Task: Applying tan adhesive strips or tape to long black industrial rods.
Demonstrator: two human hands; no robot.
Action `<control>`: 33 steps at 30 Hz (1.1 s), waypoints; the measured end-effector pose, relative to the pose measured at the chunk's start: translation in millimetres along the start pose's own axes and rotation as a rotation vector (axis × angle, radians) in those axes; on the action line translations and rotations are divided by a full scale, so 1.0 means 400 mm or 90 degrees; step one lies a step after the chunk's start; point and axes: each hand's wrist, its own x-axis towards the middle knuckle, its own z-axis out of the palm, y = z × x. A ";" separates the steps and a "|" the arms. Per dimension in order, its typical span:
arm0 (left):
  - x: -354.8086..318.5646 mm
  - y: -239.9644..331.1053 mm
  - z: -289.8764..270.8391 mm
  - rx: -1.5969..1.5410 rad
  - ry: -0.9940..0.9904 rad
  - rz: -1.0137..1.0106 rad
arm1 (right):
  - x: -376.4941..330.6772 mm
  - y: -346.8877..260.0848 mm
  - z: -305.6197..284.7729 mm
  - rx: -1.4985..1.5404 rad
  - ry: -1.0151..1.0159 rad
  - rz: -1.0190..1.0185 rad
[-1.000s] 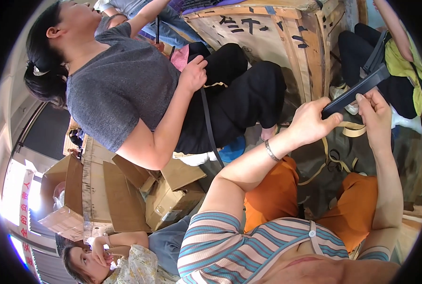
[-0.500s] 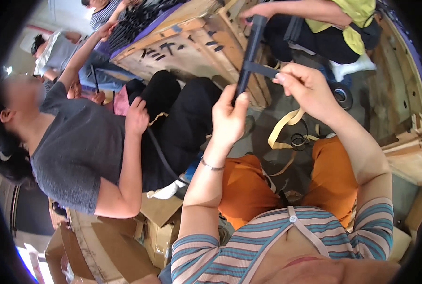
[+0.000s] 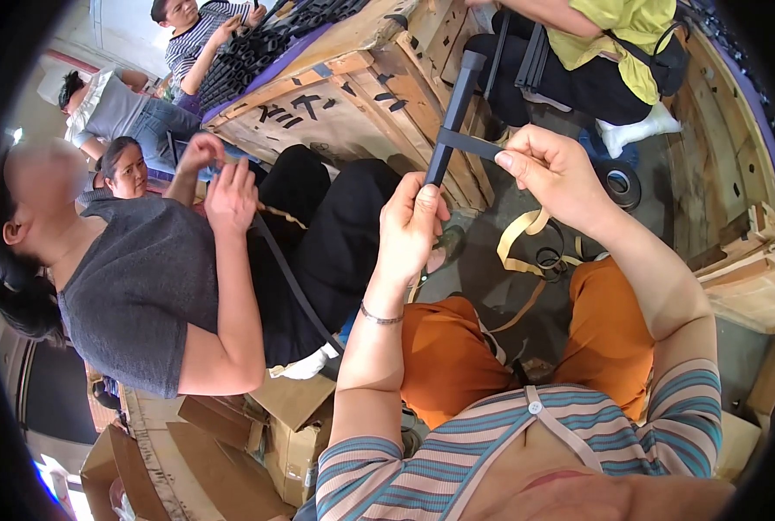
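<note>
This was a workshop or factory floor, as its rough wooden crate (image 3: pixel 366 130) showed, heaped on top with many dark parts (image 3: pixel 248 62) over purple cloth (image 3: pixel 253 89). Several people sat or stood close together, one in a grey T-shirt (image 3: pixel 140 278), another in a lime top (image 3: pixel 635 74) with black bars (image 3: pixel 533 62) beside their lap. Opened cardboard boxes (image 3: pixel 218 469) crowded the lower left, while a black roll (image 3: pixel 609 182) and yellowish strip (image 3: pixel 506 247) littered the dull floor (image 3: pixel 513 297).
</note>
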 end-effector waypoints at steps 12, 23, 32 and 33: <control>0.022 -0.010 -0.033 -0.219 -0.038 -0.108 | -0.010 -0.025 -0.002 -0.032 -0.041 0.054; 0.026 -0.011 -0.036 -0.372 -0.201 -0.046 | -0.024 -0.014 0.014 0.000 0.002 -0.047; 0.032 -0.022 -0.047 -0.332 -0.136 -0.019 | -0.039 -0.044 -0.001 -0.017 -0.050 0.016; 0.032 -0.021 -0.047 -0.318 -0.133 -0.020 | -0.042 -0.051 -0.004 -0.014 -0.049 0.016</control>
